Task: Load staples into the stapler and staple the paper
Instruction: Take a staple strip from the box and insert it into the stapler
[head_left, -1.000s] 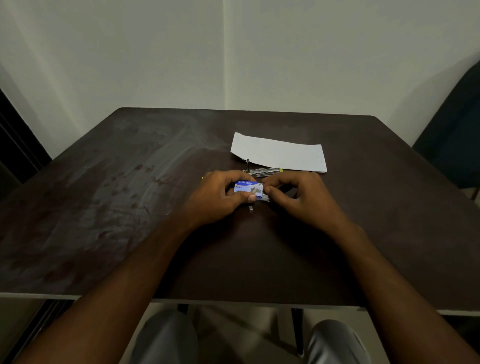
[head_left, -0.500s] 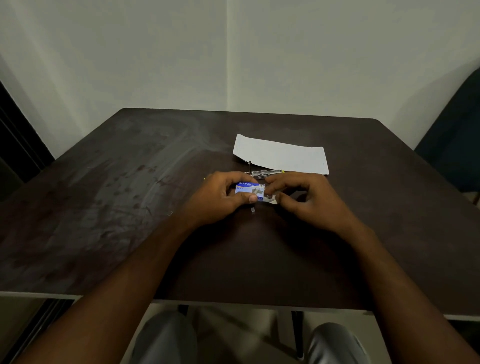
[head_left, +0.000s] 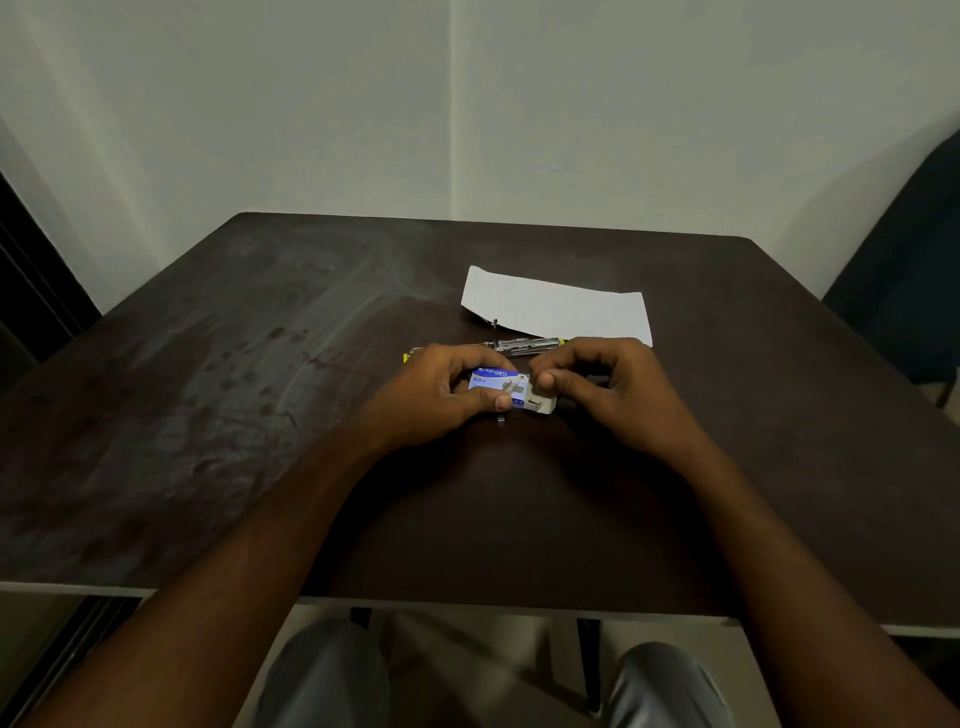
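Observation:
My left hand grips a small blue staple box just above the dark table. The box's inner tray is slid partway out to the right, and my right hand pinches that end with thumb and forefinger. Behind my hands the stapler lies opened out, metal channel showing, with a yellow part peeking at its left end. A folded white paper lies flat just beyond the stapler. A short staple strip lies on the table below the box.
A dark chair stands at the table's right side. A pale wall runs behind the table's far edge. My knees show below the near edge.
The inner tray has slid further out of the blue box to the right, drawn by my right hand. The left hand keeps holding the box in place.

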